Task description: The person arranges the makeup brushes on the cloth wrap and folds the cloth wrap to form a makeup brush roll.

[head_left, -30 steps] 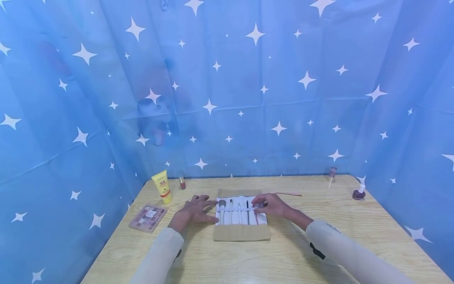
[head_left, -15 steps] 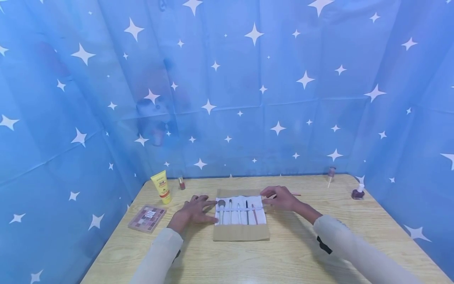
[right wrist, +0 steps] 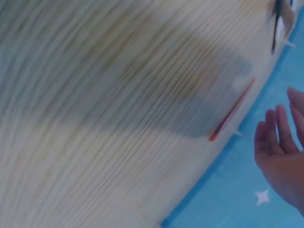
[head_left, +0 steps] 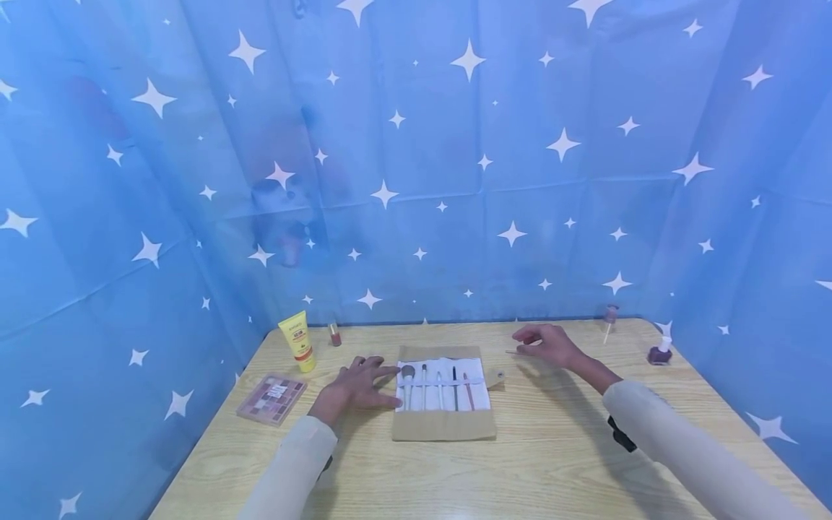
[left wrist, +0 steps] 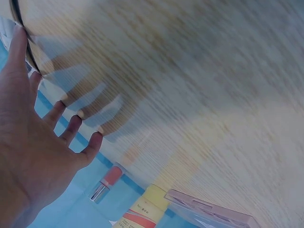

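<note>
A brush roll (head_left: pixel 443 427) lies unrolled on the table, tan outside and white within. Several makeup brushes sit upright in its slots, among them a large fluffy brush (head_left: pixel 407 383) and a pink-handled brush (head_left: pixel 469 391). My left hand (head_left: pixel 356 384) rests at the roll's left edge, fingers spread, its fingertips touching it. To the right of the roll, my right hand (head_left: pixel 548 344) hovers above the table with slightly bent fingers, holding nothing. Beneath it lies a thin reddish-pink stick (right wrist: pixel 232 110), apart from the fingers and mostly hidden in the head view.
A strap with a snap (head_left: pixel 499 376) sticks out from the roll's right side. On the left stand a yellow tube (head_left: pixel 297 342) and a small red bottle (head_left: pixel 334 335), near an eyeshadow palette (head_left: pixel 271 399). A dark nail polish bottle (head_left: pixel 660 352) stands at the far right.
My right hand has let go of the pink-handled brush in the roll's last slot and moved right, over the loose stick. The roll's right strap has come into sight. My left hand stays put.
</note>
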### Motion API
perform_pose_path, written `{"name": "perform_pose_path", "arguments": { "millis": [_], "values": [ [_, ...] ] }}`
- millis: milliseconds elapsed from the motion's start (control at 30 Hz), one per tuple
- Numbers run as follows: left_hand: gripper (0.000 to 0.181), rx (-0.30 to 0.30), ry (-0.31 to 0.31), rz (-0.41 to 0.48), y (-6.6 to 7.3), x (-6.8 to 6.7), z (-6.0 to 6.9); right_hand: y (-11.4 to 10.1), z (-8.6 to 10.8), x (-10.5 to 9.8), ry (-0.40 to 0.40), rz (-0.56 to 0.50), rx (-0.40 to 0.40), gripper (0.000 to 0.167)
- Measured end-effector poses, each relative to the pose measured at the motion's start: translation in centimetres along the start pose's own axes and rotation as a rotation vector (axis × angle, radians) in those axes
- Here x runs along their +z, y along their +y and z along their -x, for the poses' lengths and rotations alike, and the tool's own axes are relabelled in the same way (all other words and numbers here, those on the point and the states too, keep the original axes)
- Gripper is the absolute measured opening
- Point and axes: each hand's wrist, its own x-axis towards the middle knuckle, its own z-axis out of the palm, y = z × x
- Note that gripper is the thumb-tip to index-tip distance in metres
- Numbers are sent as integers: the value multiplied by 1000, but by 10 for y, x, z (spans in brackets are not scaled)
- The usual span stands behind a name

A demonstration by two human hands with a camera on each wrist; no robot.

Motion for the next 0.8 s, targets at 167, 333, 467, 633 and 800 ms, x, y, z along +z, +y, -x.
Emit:
{"name": "perform_pose_path", "arguments": {
  "millis": [167,333,467,633,800],
  "values": [
    [84,-4,-1,-9,0,1,0,13,6,-5,0,25,24,23],
    [84,-6,-1,-5,1,1,0,22,10,-11,0,64,63,23],
    [83,-7,3,-1,2,0,1,30,13,-14,2,83,94,23],
    [84,-13,6,-11,2,-1,1,41,18,-16,-14,123,135,21],
    [85,-16,1,-16,1,0,0,50,26,-17,-28,155,158,20]
  ]
}}
